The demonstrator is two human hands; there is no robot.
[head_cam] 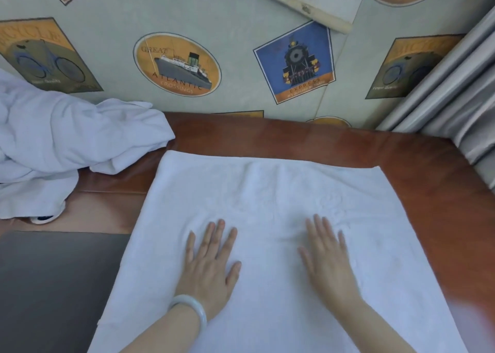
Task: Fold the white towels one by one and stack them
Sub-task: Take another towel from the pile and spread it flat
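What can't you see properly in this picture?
Head view, the only one:
The towel pile runs off the left edge, so its towels cannot be counted.
A small blue-and-white object is mostly hidden under that pile; unidentifiable.
The spread towel has its near edge cut off by the bottom edge; the left hand and right hand cover part of it.

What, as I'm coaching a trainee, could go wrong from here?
The left hand and right hand press flat on the spread towel, leaving its far corners unheld; they might skew on the glossy table during folding. The crumpled towel pile lies close to the far left corner and could get caught in the fold.
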